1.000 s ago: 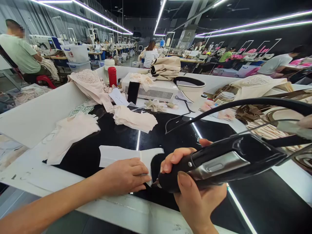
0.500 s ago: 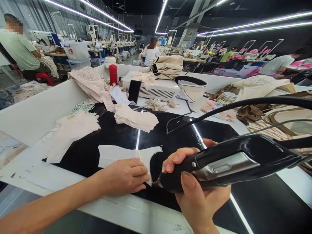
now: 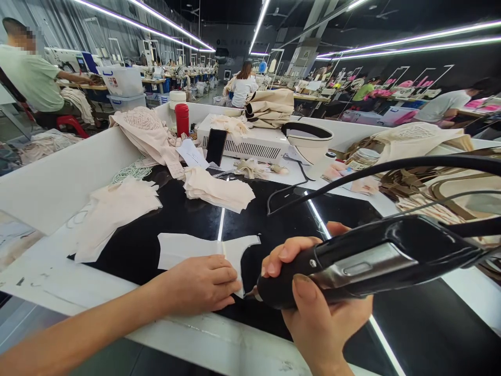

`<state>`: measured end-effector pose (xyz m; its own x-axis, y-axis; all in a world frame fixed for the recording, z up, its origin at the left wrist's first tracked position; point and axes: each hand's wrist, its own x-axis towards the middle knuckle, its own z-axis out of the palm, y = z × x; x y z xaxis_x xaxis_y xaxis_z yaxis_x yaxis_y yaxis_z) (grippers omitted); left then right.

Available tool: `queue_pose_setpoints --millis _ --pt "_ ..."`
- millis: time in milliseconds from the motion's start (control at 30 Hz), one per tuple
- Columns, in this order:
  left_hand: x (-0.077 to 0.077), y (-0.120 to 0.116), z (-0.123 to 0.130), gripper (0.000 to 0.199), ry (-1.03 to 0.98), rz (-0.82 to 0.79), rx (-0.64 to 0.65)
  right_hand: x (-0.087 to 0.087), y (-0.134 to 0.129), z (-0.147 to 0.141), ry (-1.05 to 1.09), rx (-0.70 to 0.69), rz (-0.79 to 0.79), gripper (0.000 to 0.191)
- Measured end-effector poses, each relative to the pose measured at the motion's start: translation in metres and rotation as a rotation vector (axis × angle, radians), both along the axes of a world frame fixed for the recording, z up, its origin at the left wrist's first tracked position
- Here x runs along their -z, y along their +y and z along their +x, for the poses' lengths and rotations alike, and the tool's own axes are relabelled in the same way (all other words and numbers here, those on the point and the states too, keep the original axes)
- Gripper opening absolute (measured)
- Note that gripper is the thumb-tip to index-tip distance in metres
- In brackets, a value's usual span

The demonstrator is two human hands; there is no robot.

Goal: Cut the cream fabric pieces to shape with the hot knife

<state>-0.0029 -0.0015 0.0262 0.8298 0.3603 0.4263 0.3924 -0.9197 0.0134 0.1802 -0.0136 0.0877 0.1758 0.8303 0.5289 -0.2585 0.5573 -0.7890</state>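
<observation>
My right hand (image 3: 321, 297) is wrapped round a black handheld tool (image 3: 368, 261) with a silver lever and a cable at its rear. The tool's small metal tip is at the lower right corner of a white cut fabric piece (image 3: 183, 248), by its curved edge. Lying flat on that piece, my left hand (image 3: 207, 284) presses it onto the glossy black surface (image 3: 195, 219), fingers pointing right towards the tip. Behind the piece rests a stack of pale pink cut fabric (image 3: 217, 189). Another pale pile (image 3: 113, 214) lies to the left.
A phone (image 3: 215, 147) leans against a white vented box (image 3: 250, 143). Nearby are a red bottle (image 3: 181, 120), a white visor (image 3: 307, 141) and a glass jar (image 3: 364, 157). The black cable (image 3: 410, 162) arches over the right side. People sit at machines beyond.
The tool and my right hand have shifted very slightly to the right. At the far left, a seated person's arm has reached forward. My left hand has stayed in place.
</observation>
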Motion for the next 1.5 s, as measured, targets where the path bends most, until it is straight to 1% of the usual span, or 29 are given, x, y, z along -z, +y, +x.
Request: queue_pose_setpoints --millis 200,433,667,833,967,1167,1500 --pt "0.0009 -0.0003 -0.0003 0.02 0.004 0.024 0.006 -0.0042 0.0027 0.0001 0.032 0.028 0.014 0.053" --pt "0.0045 -0.0026 0.0003 0.023 0.007 0.02 0.001 0.0003 0.0021 -0.0032 0.018 0.005 0.02 0.054" --pt "0.0075 -0.0021 -0.0011 0.023 -0.007 0.001 -0.003 -0.0026 -0.0005 -0.0041 0.03 -0.008 0.009 0.054" --pt "0.006 -0.0017 -0.0009 0.023 -0.002 0.04 0.001 -0.0025 0.0008 -0.0044 0.012 0.02 -0.003 0.057" --pt "0.0041 -0.0022 -0.0006 0.024 0.004 0.066 0.002 -0.0008 0.0008 -0.0043 0.016 0.011 0.023 0.055" --pt "0.0046 -0.002 -0.0004 0.025 -0.004 0.044 0.0 0.001 -0.0006 -0.0041 -0.011 0.028 0.037 0.051" --pt "0.0051 -0.0015 -0.0007 0.023 -0.024 0.036 0.008 0.0012 0.0014 -0.007 0.019 -0.015 0.041 0.052"
